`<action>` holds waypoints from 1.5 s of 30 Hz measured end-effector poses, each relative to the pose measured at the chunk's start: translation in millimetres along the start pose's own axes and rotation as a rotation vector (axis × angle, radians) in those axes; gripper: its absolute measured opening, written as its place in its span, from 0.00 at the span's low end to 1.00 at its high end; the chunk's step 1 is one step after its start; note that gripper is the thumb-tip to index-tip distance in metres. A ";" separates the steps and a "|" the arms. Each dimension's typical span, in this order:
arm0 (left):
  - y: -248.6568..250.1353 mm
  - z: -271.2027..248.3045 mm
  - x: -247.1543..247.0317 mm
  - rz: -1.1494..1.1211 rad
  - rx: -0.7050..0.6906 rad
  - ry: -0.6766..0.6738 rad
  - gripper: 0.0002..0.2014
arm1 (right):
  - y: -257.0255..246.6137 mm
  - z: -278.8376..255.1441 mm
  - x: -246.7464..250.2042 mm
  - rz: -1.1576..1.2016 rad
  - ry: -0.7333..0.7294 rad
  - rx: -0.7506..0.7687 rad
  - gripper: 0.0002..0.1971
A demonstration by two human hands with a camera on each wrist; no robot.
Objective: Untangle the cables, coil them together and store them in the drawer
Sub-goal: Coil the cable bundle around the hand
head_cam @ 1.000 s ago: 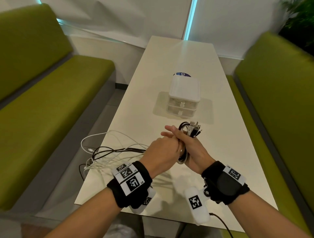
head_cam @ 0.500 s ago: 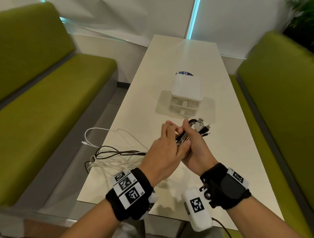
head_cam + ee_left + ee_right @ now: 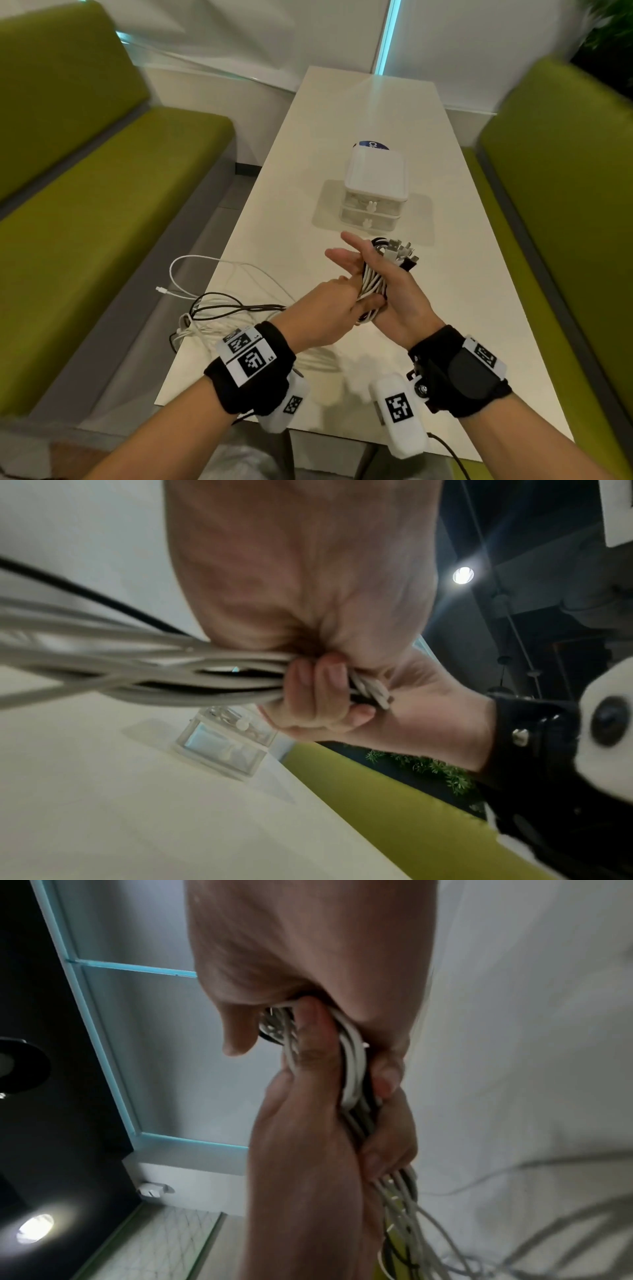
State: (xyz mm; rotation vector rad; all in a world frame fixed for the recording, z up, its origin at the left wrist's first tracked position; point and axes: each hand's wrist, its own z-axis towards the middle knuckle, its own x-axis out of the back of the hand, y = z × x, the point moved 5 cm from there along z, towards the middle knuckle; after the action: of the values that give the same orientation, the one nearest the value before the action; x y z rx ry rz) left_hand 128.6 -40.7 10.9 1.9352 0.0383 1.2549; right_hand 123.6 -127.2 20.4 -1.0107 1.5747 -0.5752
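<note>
Above the near half of a smooth, cream-white table [image 3: 462, 308], both hands met around a bundle of cables [image 3: 371, 284]. The right hand [image 3: 400, 301] had its fingers curled round the bundle, a thick coil of round white and black cords, with a cluster of metal plugs [image 3: 402, 251] sticking out past its top edge. The left hand [image 3: 329, 315] gripped the lower part of the same bundle, thumb and curled fingers closed on the strands; in the right wrist view its thumb pressed along the cords. From the left hand, loose lengths [image 3: 219, 308] of thin white and dark cable trailed to the table's near left edge, lying in slack loops, one white connector end [image 3: 161, 290] reaching beyond the edge.

Farther along the table, well apart from the hands, stood a small drawer unit [image 3: 375, 192], boxy, with a white rounded top and two clear plastic drawers stacked, each bearing a small white knob; both drawers sat closed. A blue-and-white round object [image 3: 375, 144] showed just behind it. Olive-green upholstered benches [image 3: 85, 205] flanked the table on both sides.
</note>
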 end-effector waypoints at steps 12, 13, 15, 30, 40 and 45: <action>-15.8 12.5 -17.6 0.130 0.053 -0.057 0.29 | 8.7 5.9 19.6 -0.105 0.452 -0.024 0.31; -16.5 11.2 -18.2 0.105 0.052 -0.075 0.31 | 9.6 7.7 20.4 -0.093 0.459 -0.013 0.31; -18.2 7.3 -17.9 0.115 0.029 -0.095 0.28 | 11.6 9.5 19.5 -0.091 0.445 0.000 0.30; -24.2 8.7 -2.9 -0.241 -0.007 -0.138 0.19 | 0.2 5.4 5.0 0.097 0.181 0.116 0.18; -24.2 4.8 -14.0 0.018 -0.140 0.092 0.51 | 2.7 9.5 10.5 0.221 0.397 0.109 0.30; -24.8 1.9 -22.1 0.132 -0.131 0.057 0.45 | 13.0 12.1 15.8 0.250 0.390 0.082 0.30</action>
State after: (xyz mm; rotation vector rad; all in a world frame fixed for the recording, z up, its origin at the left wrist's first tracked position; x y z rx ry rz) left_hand 128.3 -34.7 -21.8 1.8135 -0.1420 1.3641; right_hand 131.1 -132.0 -1.7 -0.6498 1.9684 -0.6842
